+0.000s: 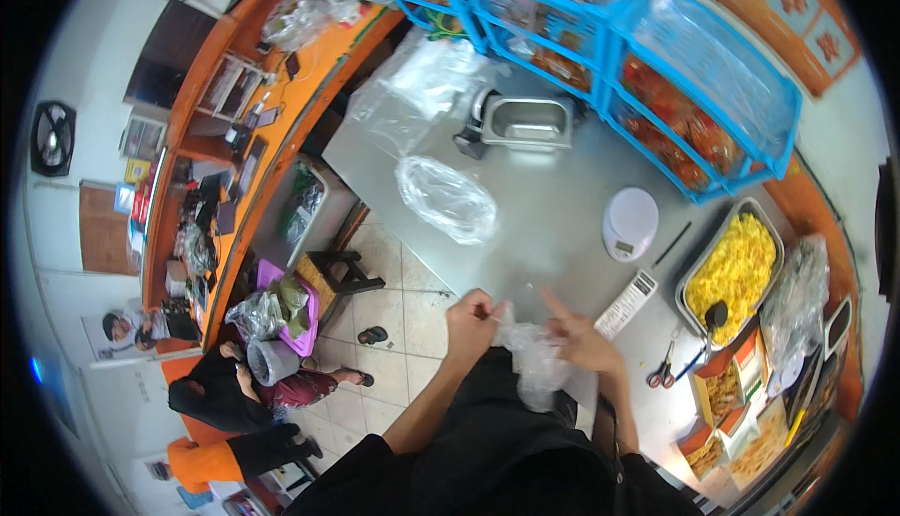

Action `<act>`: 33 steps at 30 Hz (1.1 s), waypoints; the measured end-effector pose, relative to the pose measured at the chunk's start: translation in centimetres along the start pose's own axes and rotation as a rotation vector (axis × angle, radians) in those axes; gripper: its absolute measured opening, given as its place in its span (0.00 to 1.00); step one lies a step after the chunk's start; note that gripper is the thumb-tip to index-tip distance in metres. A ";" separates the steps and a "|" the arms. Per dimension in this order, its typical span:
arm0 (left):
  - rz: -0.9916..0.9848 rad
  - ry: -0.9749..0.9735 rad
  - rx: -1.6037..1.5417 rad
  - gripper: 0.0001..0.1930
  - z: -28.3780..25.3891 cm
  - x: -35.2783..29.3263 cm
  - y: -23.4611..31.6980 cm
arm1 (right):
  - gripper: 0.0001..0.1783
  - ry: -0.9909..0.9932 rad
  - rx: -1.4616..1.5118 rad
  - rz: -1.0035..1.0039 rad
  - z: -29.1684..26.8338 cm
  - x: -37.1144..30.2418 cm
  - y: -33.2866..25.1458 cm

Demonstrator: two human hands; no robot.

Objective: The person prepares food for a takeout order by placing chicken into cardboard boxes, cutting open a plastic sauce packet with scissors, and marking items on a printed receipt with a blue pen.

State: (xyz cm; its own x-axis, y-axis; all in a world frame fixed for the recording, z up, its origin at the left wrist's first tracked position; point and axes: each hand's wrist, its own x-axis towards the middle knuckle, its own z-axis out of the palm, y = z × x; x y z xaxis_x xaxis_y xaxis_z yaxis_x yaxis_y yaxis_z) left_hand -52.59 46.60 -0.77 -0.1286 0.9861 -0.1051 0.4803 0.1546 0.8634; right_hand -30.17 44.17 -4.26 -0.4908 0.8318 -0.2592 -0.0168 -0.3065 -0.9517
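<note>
A crumpled clear plastic bag (532,366) hangs in front of my body at the near edge of the metal table. My left hand (472,327) is closed, pinching the bag's upper edge. Around the bag's other side, my right hand (583,343) has its index finger stretched out over the table, while its remaining fingers curl against the plastic. Just right of that hand lies a long white printed carton (626,304). Farther ahead on the table rests a loop of clear plastic bags (446,200).
A steel pan (528,123) and blue crates (703,94) stand at the back. To the right are a white scale (630,224), scissors (662,369), a tray of shredded yellow food (689,293) with a black ladle (716,315), and food boxes (698,394). A person (220,394) sits at lower left.
</note>
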 end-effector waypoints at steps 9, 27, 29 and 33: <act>0.008 0.338 -0.347 0.06 -17.4 4.0 -8.2 | 0.21 -0.451 0.064 -0.165 15.5 22.9 0.9; 0.458 0.201 0.099 0.21 -34.8 35.4 -20.4 | 0.23 0.262 0.630 0.031 31.4 60.4 -4.3; 0.405 0.191 0.077 0.20 -35.6 42.1 -21.2 | 0.25 0.218 0.792 0.064 30.9 64.1 -7.4; 0.520 0.140 0.166 0.17 -37.7 55.8 -23.3 | 0.27 0.254 0.643 0.143 27.6 75.1 -12.3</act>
State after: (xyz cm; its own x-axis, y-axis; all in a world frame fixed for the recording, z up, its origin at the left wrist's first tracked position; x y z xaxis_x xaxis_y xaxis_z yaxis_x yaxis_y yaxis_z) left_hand -103.63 95.79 -8.16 0.0529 0.9192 0.3903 0.6395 -0.3314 0.6937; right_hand -90.84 97.62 -7.48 -0.3094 0.8214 -0.4791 -0.5168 -0.5682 -0.6404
